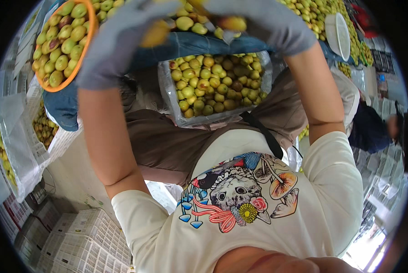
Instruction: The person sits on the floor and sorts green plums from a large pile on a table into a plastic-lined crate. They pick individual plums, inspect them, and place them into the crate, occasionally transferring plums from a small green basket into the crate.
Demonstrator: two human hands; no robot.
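Both my hands wear grey gloves and are raised at the top of the view, blurred by motion. My left hand point(125, 34) reaches in beside an orange basket. A blurred yellow-orange shape point(156, 33) shows under its fingers; whether it is fruit or glove is unclear. My right hand point(265, 24) is opposite, its fingertips partly cut off by the frame. A blurred reddish-yellow fruit point(232, 24) is close to it, and I cannot tell whether it is held. Beneath them lie green-yellow jujubes point(184, 23) behind a blue cloth edge point(190, 42).
A plastic-lined crate point(168, 99) of jujubes stands between my knees. The orange basket point(93, 27) of jujubes is at upper left, a white tub point(338, 37) at upper right. White crates point(91, 235) are stacked at lower left. Someone in dark clothing point(371, 128) is at right.
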